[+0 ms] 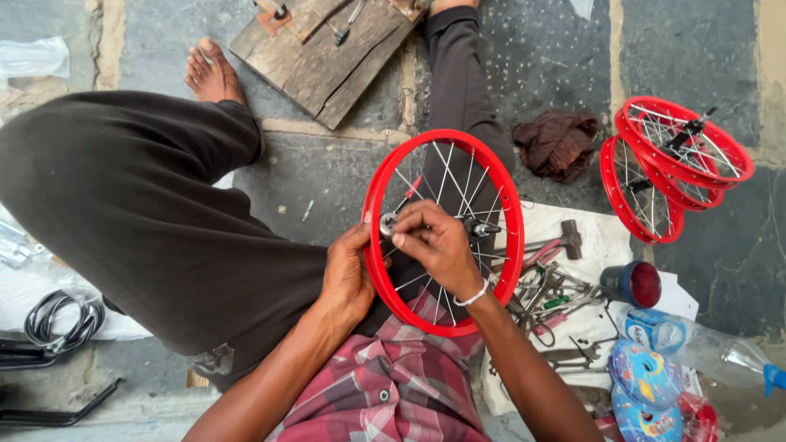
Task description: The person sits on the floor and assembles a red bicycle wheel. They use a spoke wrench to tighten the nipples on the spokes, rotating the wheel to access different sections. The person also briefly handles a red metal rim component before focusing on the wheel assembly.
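Wheel: I see a red wheel (443, 232) with thin spokes, standing tilted on my lap, between my two legs.
Hub: the metal hub (388, 224) is at the left of the wheel's middle; an axle end (481, 230) sticks out on the other side.
Right hand: my right hand (438, 244) reaches through over the spokes, its fingers pinched closed on the hub.
Left hand: my left hand (346, 274) is curled around the rim (378, 270) at its left side and holds it.
Cloth: just right of the wheel a white cloth (602, 237) lies on the floor with a hammer (565, 239), pliers and other tools (557, 299).
Farther right: two more red wheels (671, 164), a brown rag (558, 143), a plastic bottle (696, 344).
Above: a wooden board (327, 57) near my bare foot (211, 74).
Left: black cables (57, 321) on the floor.
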